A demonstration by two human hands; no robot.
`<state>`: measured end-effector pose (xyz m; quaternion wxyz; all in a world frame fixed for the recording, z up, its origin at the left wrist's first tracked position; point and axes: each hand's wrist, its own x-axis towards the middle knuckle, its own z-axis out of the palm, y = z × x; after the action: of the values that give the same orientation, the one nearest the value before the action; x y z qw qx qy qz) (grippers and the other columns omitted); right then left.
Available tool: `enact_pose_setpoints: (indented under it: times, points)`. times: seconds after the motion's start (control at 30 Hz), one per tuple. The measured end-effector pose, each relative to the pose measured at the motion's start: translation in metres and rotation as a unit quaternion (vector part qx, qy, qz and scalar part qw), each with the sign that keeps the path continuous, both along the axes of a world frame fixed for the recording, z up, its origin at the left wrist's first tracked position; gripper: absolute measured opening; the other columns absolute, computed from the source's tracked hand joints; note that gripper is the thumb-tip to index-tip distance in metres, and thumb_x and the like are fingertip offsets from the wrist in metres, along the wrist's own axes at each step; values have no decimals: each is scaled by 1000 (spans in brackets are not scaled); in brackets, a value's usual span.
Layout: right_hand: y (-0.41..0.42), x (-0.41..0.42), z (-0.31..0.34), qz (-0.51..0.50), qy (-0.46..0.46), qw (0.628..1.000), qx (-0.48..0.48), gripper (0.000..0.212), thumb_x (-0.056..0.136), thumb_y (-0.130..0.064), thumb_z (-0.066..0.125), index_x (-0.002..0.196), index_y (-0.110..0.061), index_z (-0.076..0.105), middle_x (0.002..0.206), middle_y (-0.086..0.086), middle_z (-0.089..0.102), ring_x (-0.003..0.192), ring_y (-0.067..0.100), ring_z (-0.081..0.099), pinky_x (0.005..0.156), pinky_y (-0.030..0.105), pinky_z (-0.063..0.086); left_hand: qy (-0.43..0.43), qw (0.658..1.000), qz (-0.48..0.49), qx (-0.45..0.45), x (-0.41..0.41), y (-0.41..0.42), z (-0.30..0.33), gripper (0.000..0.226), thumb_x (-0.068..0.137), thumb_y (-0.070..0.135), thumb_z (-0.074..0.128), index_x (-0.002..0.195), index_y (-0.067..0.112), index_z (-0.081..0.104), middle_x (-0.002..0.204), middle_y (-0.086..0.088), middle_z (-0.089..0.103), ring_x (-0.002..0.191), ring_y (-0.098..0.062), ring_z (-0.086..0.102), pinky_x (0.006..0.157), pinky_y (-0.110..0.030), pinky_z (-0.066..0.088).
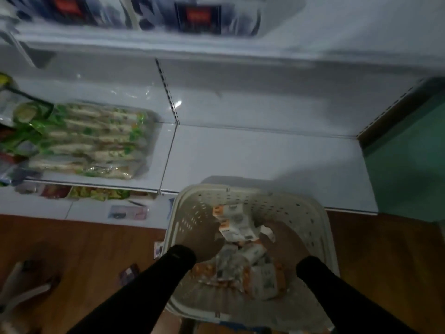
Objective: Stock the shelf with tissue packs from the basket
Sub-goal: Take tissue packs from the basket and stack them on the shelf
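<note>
A cream perforated basket (320, 227) stands on the floor in front of the shelf. Several tissue packs (261, 280), white and grey with orange ends, lie piled in it. The white shelf (265, 160) behind the basket is bare in its right section. Both my arms, in black sleeves, reach forward over the basket's near side. My left hand (181, 257) shows only as a dark rounded end above the basket's left part. My right hand (310, 267) looks the same at the right of the packs. The blurred frame does not show the fingers of either hand.
Green and white packaged goods (96, 141) fill the shelf's left section, with more packets on the level below (96, 192). An upper shelf holds dark boxes (199, 18). A green wall (409, 153) bounds the right side. Small items (130, 273) lie on the wooden floor.
</note>
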<state>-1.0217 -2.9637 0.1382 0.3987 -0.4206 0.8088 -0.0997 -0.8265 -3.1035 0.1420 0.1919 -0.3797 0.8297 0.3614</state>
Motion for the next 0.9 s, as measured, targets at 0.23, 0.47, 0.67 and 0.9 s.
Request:
enact_pose_setpoints:
  times: [0.23, 0.47, 0.67, 0.9]
  points:
    - [-39, 0, -84, -64, -75, 995, 35, 62, 98, -36, 57, 149, -14, 30, 152, 5, 39, 134, 25, 44, 103, 32, 37, -71, 997, -2, -9, -22, -9, -103, 65, 94, 31, 49, 151, 17, 21, 152, -12, 33, 135, -29, 36, 105, -39, 37]
    - [-16, 6, -77, -31, -111, 993, -8, 32, 96, -26, 61, 125, -33, 49, 112, -11, 59, 92, 5, 56, 84, 28, 45, 8, 999, 33, -10, -15, -4, -81, 45, 100, 25, 42, 144, 14, 40, 147, -8, 43, 130, -26, 43, 104, -33, 37]
    - [-1, -25, 20, -12, -95, 984, -151, 33, 93, -14, 63, 118, -31, 49, 123, -4, 53, 117, 16, 55, 95, 27, 49, 129, 897, 341, 252, -22, -14, 28, 44, 99, 45, 47, 119, 8, 58, 100, -18, 66, 80, -30, 65, 74, -38, 55]
    - [-5, -59, 147, 63, 47, 942, -326, 48, 79, -5, 75, 120, -20, 56, 138, -5, 39, 132, 2, 36, 101, 3, 29, 302, 814, 326, 376, -41, -15, 167, 41, 85, 1, 67, 122, 17, 59, 101, -17, 70, 80, -28, 71, 65, -33, 56]
